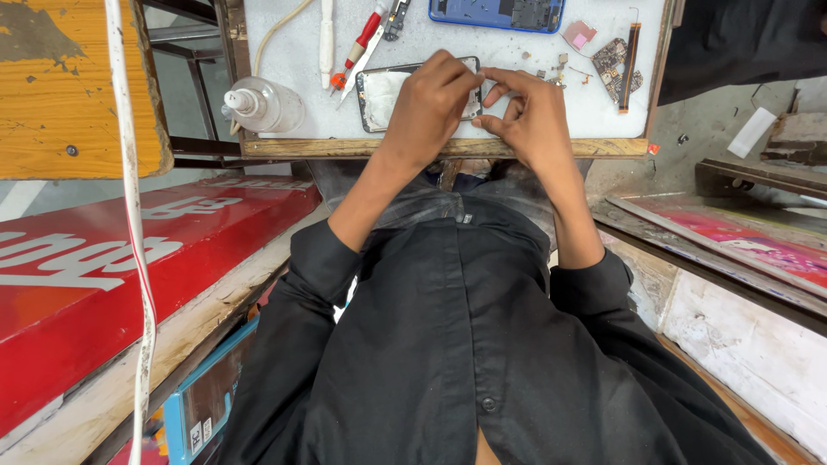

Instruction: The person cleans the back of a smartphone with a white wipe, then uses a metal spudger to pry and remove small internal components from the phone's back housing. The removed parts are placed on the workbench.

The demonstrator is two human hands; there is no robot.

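A phone back panel with a dark frame and whitish inside [380, 93] lies flat on the white work surface [293, 52]. My left hand [433, 102] rests on top of it and covers its right half, fingers curled over its far edge. My right hand [527, 116] sits just right of it, thumb and forefinger pinched together at the panel's right edge beside the left fingertips. Whether something small is held in that pinch is hidden. My black sleeves and shirt fill the lower view.
A blue opened phone body [500, 12] lies at the far edge. A red-handled screwdriver [362, 43], a white tool [326, 39], a clear squeeze bottle [263, 105], a circuit board with flex strip [622, 62] and small loose parts surround the hands. A red signboard [103, 258] lies to the left.
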